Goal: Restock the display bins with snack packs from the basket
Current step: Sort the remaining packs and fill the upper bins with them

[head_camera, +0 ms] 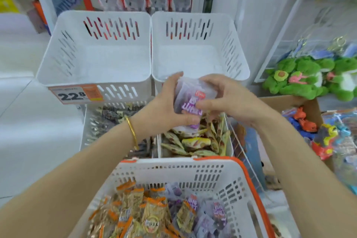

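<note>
2 hands hold a small stack of purple snack packs (193,100) between them. The left hand (168,106) has its fingers curled round the stack's left side and bottom edge, and the right hand (224,98) grips it from the right, thumb on the front. The stack hangs over the near rim of the right upper bin (193,56). Just beside that stands the left upper bin (92,60), with a price tag (76,93) on its front. Nearer, the orange-rimmed basket (173,172) holds orange packs (135,208) and more purple ones.
</note>
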